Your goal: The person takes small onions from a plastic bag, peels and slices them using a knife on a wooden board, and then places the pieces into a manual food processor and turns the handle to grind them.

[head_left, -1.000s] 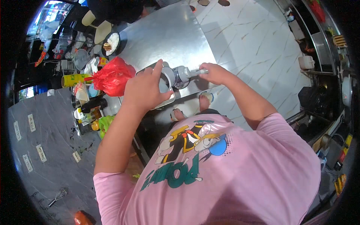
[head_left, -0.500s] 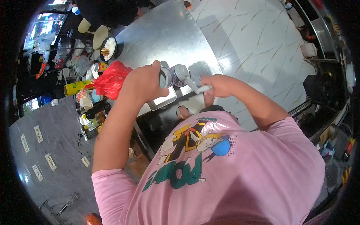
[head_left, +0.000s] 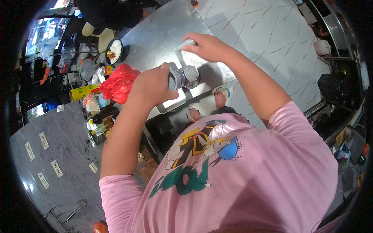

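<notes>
A grey hand-cranked device that looks like a rotary grater (head_left: pixel 190 73) stands on the metal table (head_left: pixel 167 33), near its edge. My left hand (head_left: pixel 149 83) is closed around the left side of its body; the part under the palm is hidden. The fingers of my right hand (head_left: pixel 206 46) are wrapped round the grip of its crank (head_left: pixel 179 55), which points away from me toward the far side. Beneath my left hand and beside the device lies a light-coloured tray (head_left: pixel 170 105). A tied red plastic bag (head_left: pixel 118 82) sits just left of my left hand.
A dark bowl (head_left: pixel 122 51) with white and brown food stands far left. Bottles (head_left: pixel 103 126) and a yellow roll (head_left: pixel 81 93) crowd the left side. A grey counter (head_left: pixel 77 136) with paper labels and a whisk (head_left: pixel 77 207) lies nearer. Another person in black (head_left: pixel 108 13) is beyond the table.
My right hand has swung the crank from the near right side up to the far side of the device. My left hand keeps its hold.
</notes>
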Demonstrator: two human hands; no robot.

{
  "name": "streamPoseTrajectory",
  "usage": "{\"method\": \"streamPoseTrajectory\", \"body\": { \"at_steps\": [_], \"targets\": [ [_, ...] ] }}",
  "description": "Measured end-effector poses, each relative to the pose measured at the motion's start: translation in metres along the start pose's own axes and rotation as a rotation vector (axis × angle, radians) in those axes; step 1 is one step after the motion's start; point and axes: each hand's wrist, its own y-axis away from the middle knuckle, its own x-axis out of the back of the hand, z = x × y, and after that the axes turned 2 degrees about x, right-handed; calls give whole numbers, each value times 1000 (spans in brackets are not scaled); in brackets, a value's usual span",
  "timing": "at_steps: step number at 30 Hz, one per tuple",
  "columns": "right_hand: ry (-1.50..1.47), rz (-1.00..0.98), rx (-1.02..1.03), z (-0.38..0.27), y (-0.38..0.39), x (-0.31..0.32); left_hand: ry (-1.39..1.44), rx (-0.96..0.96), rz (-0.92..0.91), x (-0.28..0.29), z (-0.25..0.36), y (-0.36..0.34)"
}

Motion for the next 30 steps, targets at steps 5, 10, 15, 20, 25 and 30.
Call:
{"method": "streamPoseTrajectory", "body": {
  "at_steps": [5,10,15,20,25,30],
  "targets": [
    [246,-184,-248,97,-6,-24,-42,28,-75,9,9,-4],
    [343,-535,-146,108,73,-50,-3,5,-26,3,5,-1],
    [196,-772,-134,14,100,-21,-38,11,-45,1,3,-1],
    [103,-445,71,-50,59,15,-52,2,-48,-4,3,-2],
    [172,-108,18,20,-24,6,-33,24,-61,-6,2,-6],
    [409,-252,-146,133,-4,-27,-42,-23,-56,-2,11,-12]
  ]
}}
